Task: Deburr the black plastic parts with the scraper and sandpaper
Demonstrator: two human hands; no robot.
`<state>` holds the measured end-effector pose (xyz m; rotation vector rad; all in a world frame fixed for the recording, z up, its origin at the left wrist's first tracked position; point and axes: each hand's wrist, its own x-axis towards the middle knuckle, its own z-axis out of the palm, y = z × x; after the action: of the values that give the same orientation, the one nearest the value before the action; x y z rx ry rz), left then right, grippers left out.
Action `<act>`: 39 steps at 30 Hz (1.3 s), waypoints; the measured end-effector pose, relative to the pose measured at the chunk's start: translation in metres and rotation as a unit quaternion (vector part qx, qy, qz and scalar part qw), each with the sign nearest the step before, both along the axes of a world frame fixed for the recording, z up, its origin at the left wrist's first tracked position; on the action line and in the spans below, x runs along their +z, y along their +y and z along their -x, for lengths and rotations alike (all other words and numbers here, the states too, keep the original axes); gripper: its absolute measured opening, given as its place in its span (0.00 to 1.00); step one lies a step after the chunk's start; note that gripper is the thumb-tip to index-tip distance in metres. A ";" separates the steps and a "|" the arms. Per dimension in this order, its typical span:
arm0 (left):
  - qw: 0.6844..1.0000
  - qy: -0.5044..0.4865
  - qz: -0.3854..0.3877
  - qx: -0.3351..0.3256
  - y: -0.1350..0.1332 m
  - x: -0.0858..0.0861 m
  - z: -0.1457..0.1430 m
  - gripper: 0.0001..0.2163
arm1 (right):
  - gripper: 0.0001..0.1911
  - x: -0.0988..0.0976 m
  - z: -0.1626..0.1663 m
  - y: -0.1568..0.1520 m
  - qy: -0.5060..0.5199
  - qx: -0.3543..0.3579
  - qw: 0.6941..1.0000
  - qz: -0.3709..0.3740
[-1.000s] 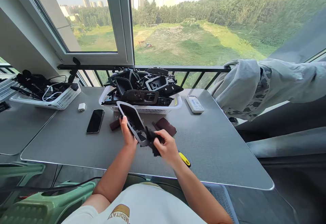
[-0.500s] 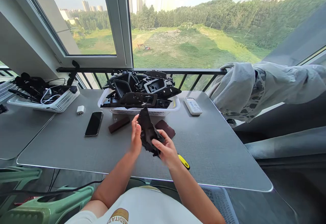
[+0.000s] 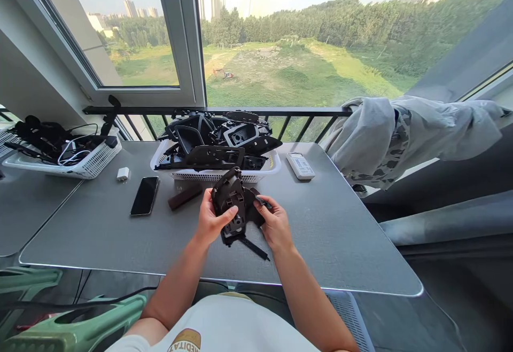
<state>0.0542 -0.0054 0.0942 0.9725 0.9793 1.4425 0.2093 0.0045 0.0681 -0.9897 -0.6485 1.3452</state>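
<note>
Both hands hold a black plastic moulded part (image 3: 231, 205) just above the grey table (image 3: 344, 234), its ribbed underside turned up. My left hand (image 3: 209, 217) grips its left edge, thumb across the ribbed face. My right hand (image 3: 274, 223) pinches its right side, fingers closed. A thin black strip of the part sticks out below, between the wrists. Behind the hands stands a white basket (image 3: 268, 169) piled with several similar black plastic parts (image 3: 218, 138). A dark brown flat piece (image 3: 184, 196) lies on the table beside my left hand.
A black phone (image 3: 144, 195) and a small white charger (image 3: 122, 173) lie to the left. A second white basket (image 3: 94, 162) with cables sits far left. A white remote control (image 3: 300, 165) lies right of the basket. Grey clothing (image 3: 401, 133) hangs over the railing.
The part has been turned over, from its smooth framed face to its ribbed underside. Both hands moved closer together on it. The yellow-handled tool seen earlier is now hidden.
</note>
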 end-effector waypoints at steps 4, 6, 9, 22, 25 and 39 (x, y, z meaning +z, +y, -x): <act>0.995 0.102 0.011 0.005 -0.002 0.000 0.009 0.20 | 0.17 0.003 -0.014 0.008 -0.001 -0.085 0.996 -0.022; 0.984 0.178 0.016 -0.001 -0.003 0.002 0.011 0.19 | 0.13 0.010 -0.017 0.004 -0.047 -0.118 0.989 -0.076; 0.961 0.277 0.017 -0.012 -0.005 0.005 0.009 0.17 | 0.06 0.024 -0.012 -0.009 -0.243 -0.090 0.930 -0.262; 0.966 0.257 0.007 -0.041 -0.005 0.003 0.011 0.16 | 0.21 0.010 0.004 -0.011 -0.501 0.036 0.746 -0.437; 0.963 0.268 0.016 -0.019 -0.003 0.000 0.012 0.16 | 0.22 0.008 0.006 -0.018 -0.490 0.067 0.747 -0.445; 0.957 0.285 -0.003 -0.044 -0.002 0.002 0.013 0.13 | 0.21 0.004 0.008 -0.025 -0.469 0.058 0.760 -0.445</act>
<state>0.0416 -0.0073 0.0959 1.4625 1.3225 1.1052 0.2010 -0.0209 0.0721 -0.7450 -1.9206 0.3719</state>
